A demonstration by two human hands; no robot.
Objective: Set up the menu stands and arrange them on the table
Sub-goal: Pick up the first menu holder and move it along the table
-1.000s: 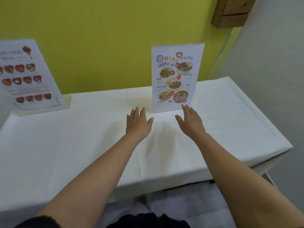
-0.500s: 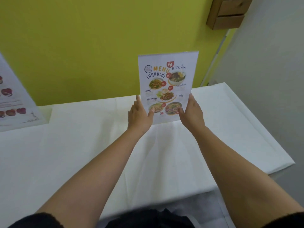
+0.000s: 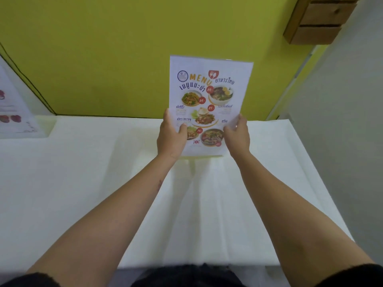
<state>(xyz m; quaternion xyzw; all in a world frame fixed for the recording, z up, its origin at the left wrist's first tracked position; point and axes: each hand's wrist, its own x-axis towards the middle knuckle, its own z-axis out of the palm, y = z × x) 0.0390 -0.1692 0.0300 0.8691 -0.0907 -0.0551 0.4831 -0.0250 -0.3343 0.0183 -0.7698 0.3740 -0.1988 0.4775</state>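
A clear menu stand with a colourful printed food menu stands upright near the middle of the white-clothed table. My left hand grips its lower left edge, thumb on the front. My right hand grips its lower right edge. The stand's bottom edge is level with the cloth; I cannot tell whether it touches. A second menu stand shows at the far left edge, mostly cut off.
A yellow-green wall runs right behind the table. A wooden box hangs on the wall at the upper right. The table's right edge drops beside a grey wall.
Both hands went from hovering open in front of the menu stand to gripping its lower edges. My view has shifted right and closer, pushing the second stand toward the left edge.
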